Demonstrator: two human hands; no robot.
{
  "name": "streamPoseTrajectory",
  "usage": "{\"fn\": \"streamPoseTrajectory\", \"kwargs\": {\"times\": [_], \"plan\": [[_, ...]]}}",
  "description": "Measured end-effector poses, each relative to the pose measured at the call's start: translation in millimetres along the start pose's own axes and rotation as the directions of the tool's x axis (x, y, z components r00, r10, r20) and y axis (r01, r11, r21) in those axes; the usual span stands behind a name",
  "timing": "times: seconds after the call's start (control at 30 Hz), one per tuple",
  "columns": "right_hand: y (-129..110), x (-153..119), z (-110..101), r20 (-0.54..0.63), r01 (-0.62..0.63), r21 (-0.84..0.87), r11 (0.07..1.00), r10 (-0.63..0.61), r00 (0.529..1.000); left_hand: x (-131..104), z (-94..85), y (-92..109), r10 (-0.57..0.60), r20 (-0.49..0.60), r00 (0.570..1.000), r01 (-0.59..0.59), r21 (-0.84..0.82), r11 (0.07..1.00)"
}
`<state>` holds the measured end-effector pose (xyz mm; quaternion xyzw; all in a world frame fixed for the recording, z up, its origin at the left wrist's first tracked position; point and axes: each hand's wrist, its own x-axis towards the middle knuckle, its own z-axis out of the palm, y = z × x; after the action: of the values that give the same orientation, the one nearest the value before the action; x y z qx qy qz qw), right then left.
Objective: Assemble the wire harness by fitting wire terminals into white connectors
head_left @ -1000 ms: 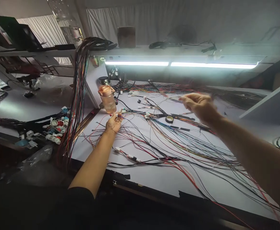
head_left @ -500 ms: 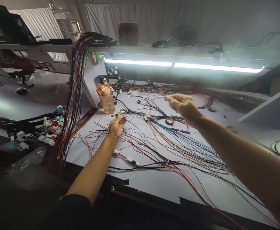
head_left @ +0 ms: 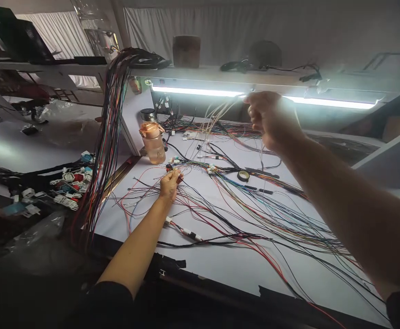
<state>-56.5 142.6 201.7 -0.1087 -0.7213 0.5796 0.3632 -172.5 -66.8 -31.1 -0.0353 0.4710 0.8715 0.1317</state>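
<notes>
My left hand (head_left: 170, 185) is closed in a pinch at the left of the bench, on thin wires beside small connectors (head_left: 172, 163); its fingertips partly hide what they grip. My right hand (head_left: 263, 116), somewhat blurred, is raised in front of the lamp with its fingers closed. Pale wires (head_left: 216, 114) run up to it in a smeared arc from near my left hand. Between and below both hands spreads a wiring harness (head_left: 234, 224) of red, black, blue and yellow wires. White connectors (head_left: 211, 169) sit on the harness in the middle.
An orange-lidded bottle (head_left: 152, 144) stands at the back left of the bench. A roll of black tape (head_left: 243, 176) lies among the wires. A thick wire bundle (head_left: 112, 109) hangs from the shelf. Loose connectors (head_left: 71, 180) lie at the left. A lit tube lamp (head_left: 333, 102) runs under the shelf.
My right hand has risen from above the bench to the lamp's height, drawing pale wires up with it. My left hand has shifted slightly down and right, its fingers more closed.
</notes>
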Motion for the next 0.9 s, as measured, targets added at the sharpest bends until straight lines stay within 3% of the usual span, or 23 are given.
{"fn": "streamPoseTrajectory", "kwargs": {"times": [0.1,0.3,0.5,0.7,0.9], "plan": [[4,1,-8,-0.038,0.021,-0.062,0.998,-0.024,0.999,0,1.5,0,0.007,0.01,1.0,-0.007,-0.005,1.0],[38,-13,-4,0.161,0.034,-0.217,0.976,0.002,0.987,-7,6.3,6,0.022,0.147,0.989,-0.012,-0.067,0.998],[63,-15,12,0.217,0.033,-0.294,0.955,0.033,0.976,-12,5.1,8,-0.018,0.253,0.967,0.032,-0.05,0.998],[54,14,23,0.108,0.035,-0.163,0.986,-0.018,0.994,-13,3.0,2,-0.096,0.255,0.962,0.066,0.124,0.99],[32,47,7,-0.087,0.064,-0.063,0.996,-0.069,0.994,-22,12.8,13,-0.152,0.232,0.961,0.107,0.197,0.975]]}}
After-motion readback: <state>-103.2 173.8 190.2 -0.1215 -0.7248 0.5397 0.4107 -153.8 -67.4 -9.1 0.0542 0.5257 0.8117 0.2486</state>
